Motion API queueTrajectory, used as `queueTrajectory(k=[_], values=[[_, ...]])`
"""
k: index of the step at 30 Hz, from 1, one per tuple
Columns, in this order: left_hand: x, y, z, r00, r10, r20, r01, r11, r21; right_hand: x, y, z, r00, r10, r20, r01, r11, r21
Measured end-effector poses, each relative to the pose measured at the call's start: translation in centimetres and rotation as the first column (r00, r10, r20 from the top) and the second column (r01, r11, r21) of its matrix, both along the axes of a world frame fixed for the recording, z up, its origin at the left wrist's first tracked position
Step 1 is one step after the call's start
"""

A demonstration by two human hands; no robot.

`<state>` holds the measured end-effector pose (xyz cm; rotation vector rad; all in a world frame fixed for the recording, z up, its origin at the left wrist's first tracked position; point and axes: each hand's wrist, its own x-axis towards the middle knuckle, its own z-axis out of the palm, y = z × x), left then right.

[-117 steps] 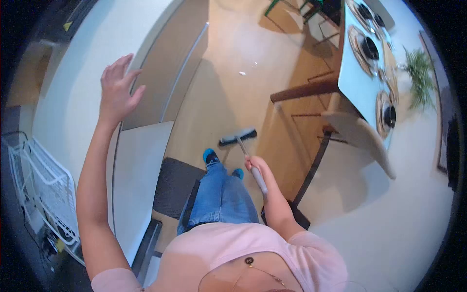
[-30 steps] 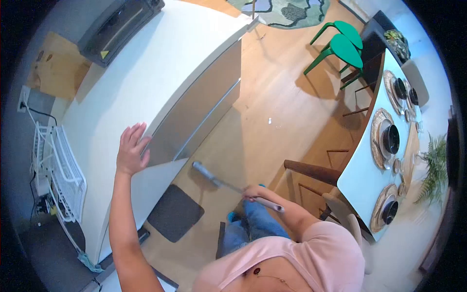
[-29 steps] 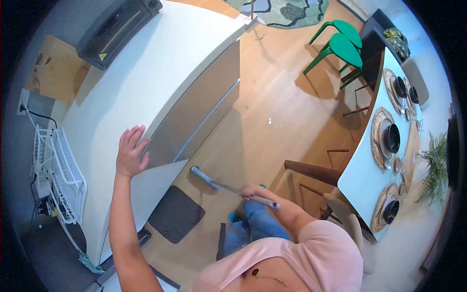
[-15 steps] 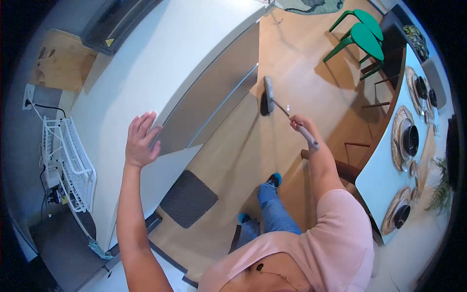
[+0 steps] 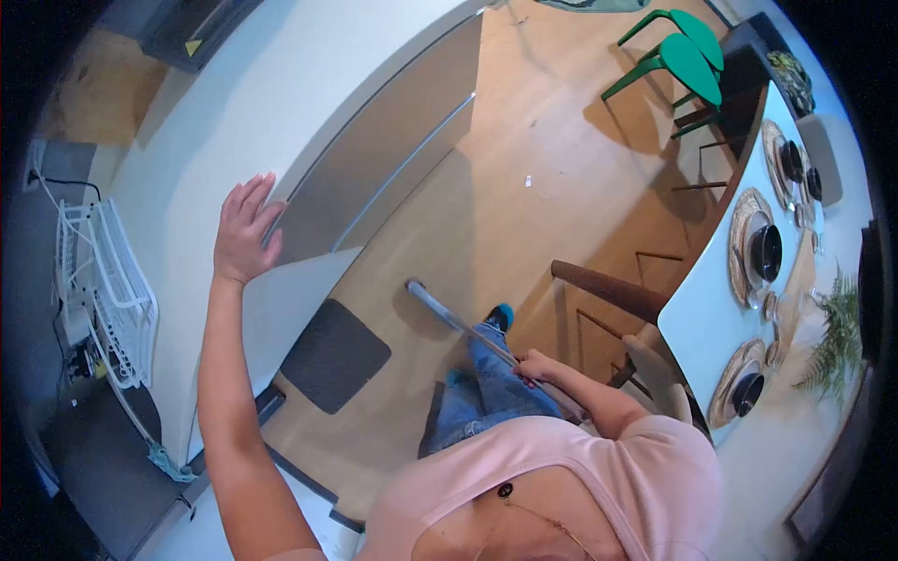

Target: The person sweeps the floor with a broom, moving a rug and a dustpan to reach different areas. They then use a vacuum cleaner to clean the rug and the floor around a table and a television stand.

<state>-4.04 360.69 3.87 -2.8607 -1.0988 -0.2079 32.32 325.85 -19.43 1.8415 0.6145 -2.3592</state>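
My right hand (image 5: 535, 367) is closed round the handle of a long-handled broom (image 5: 433, 303). The broom's pale head is near the floor (image 5: 393, 318), in front of my feet, between the dark mat and my forward shoe. My left hand (image 5: 246, 229) is raised at the left, over or on the edge of the white counter (image 5: 210, 122), with its fingers stretched out and nothing in it. Whether it touches the counter I cannot tell. A small white scrap (image 5: 528, 181) lies on the floor beyond the broom.
A dark mat (image 5: 336, 356) lies beside the counter's base. At the right is a table (image 5: 697, 327) set with black bowls on woven mats, with a brown leg and a chair beneath. Green stools (image 5: 690, 67) stand at the back right. A white dish rack (image 5: 117, 280) is on the left.
My right hand has come down and back towards my body, bringing the broom head closer to my feet. My left hand has shifted slightly up and left in view, still open.
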Motion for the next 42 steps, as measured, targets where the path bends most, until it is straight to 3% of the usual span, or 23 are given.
queueTrajectory(k=[2, 5, 7, 9, 11, 13, 15, 17, 19, 20, 21, 23, 24, 26, 27, 29, 30, 32, 34, 35, 36, 41, 42], values=[[0.1, 0.0, 0.0, 1.000, -0.005, 0.007, 0.005, 1.000, -0.006, 1.1, 0.0, -1.9, 0.985, 0.132, 0.110, -0.136, 0.990, 0.036], [0.0, 0.1, 0.0, 1.000, -0.010, -0.014, 0.010, 1.000, -0.016, 6.2, 2.7, -5.9, 0.974, 0.034, 0.226, -0.047, 0.997, 0.053], [0.1, -0.1, 0.1, 1.000, -0.001, -0.019, 0.001, 1.000, -0.017, 8.3, 6.9, -6.4, 0.884, 0.174, 0.434, -0.288, 0.934, 0.213], [0.4, -0.2, 0.2, 1.000, 0.007, -0.019, -0.007, 1.000, -0.007, 8.5, 11.5, -6.5, 0.789, 0.278, 0.548, -0.416, 0.898, 0.142], [0.3, -0.3, 0.0, 1.000, 0.004, -0.020, -0.004, 1.000, -0.008, 6.8, 12.4, -6.7, 0.788, 0.070, 0.611, -0.318, 0.897, 0.306], [0.4, 0.1, 0.1, 1.000, -0.009, -0.022, 0.009, 1.000, -0.008, 4.0, 10.8, -6.6, 0.886, -0.045, 0.462, -0.197, 0.864, 0.463], [0.4, -0.1, 0.1, 1.000, 0.001, -0.017, -0.001, 1.000, -0.008, 0.7, 10.0, -2.3, 0.953, -0.093, 0.287, -0.051, 0.888, 0.456], [0.5, -0.2, 0.2, 1.000, -0.003, -0.010, 0.003, 1.000, -0.015, -2.7, 9.8, 0.1, 0.945, -0.327, -0.006, 0.325, 0.936, 0.134], [0.3, 0.0, 0.3, 1.000, -0.006, -0.008, 0.006, 1.000, -0.025, -5.8, 9.0, -4.7, 0.880, -0.389, -0.275, 0.355, 0.920, -0.164], [0.3, 0.1, 0.2, 1.000, -0.006, -0.003, 0.006, 1.000, -0.031, -7.8, 9.0, -8.4, 0.896, -0.125, -0.426, 0.194, 0.973, 0.123], [0.2, 0.3, 0.0, 1.000, -0.005, 0.003, 0.005, 0.999, -0.037, -9.9, 9.4, -12.1, 0.857, 0.169, -0.487, 0.061, 0.905, 0.421], [0.1, 0.5, -0.1, 1.000, -0.002, -0.018, 0.001, 0.999, -0.049, -12.4, 11.1, -12.6, 0.807, 0.446, -0.386, -0.052, 0.706, 0.706], [0.0, 0.7, -0.2, 1.000, -0.005, -0.025, 0.004, 0.999, -0.052, -13.0, 12.2, -11.0, 0.843, 0.435, -0.317, -0.080, 0.684, 0.725], [-0.3, 1.0, -0.4, 0.999, -0.002, -0.034, 0.000, 0.999, -0.051, -12.9, 14.9, -8.6, 0.921, 0.301, -0.250, 0.093, 0.452, 0.887], [-0.3, 1.3, -0.6, 1.000, -0.001, -0.031, 0.000, 0.999, -0.033, -11.4, 16.1, -9.5, 0.943, 0.189, -0.273, 0.242, 0.170, 0.955], [-0.5, 1.3, -0.7, 0.999, 0.006, -0.031, -0.007, 0.999, -0.050, -7.2, 17.9, -9.4, 0.964, 0.104, -0.245, 0.227, 0.162, 0.960], [-0.4, 1.5, -0.7, 0.999, 0.011, -0.031, -0.013, 0.998, -0.066, -3.4, 20.3, -7.7, 0.974, 0.147, -0.172, 0.093, 0.436, 0.895], [-0.4, 2.0, -0.6, 0.999, 0.019, -0.038, -0.022, 0.996, -0.090, 2.6, 23.8, -3.7, 0.926, -0.124, -0.357, 0.363, 0.560, 0.745], [-0.5, 2.1, -0.6, 0.998, 0.017, -0.055, -0.023, 0.993, -0.118, 6.4, 26.8, -5.8, 0.826, -0.349, -0.443, 0.562, 0.580, 0.590], [-0.7, 2.1, -0.8, 0.998, 0.017, -0.064, -0.024, 0.993, -0.115, 8.3, 30.6, -5.8, 0.835, -0.486, -0.259, 0.545, 0.795, 0.265], [-0.7, 2.1, -1.0, 0.997, 0.014, -0.074, -0.022, 0.993, -0.112, 9.7, 33.6, -5.5, 0.845, -0.534, -0.039, 0.526, 0.841, -0.125], [0.3, 2.3, -0.2, 0.992, 0.029, -0.119, -0.048, 0.986, -0.160, 10.3, 31.5, -5.4, 0.877, -0.478, 0.042, 0.464, 0.867, 0.181], [1.1, 2.9, -0.2, 0.996, -0.014, -0.087, -0.001, 0.986, -0.169, 9.8, 29.0, -4.2, 0.922, -0.379, 0.077, 0.355, 0.909, 0.219]])
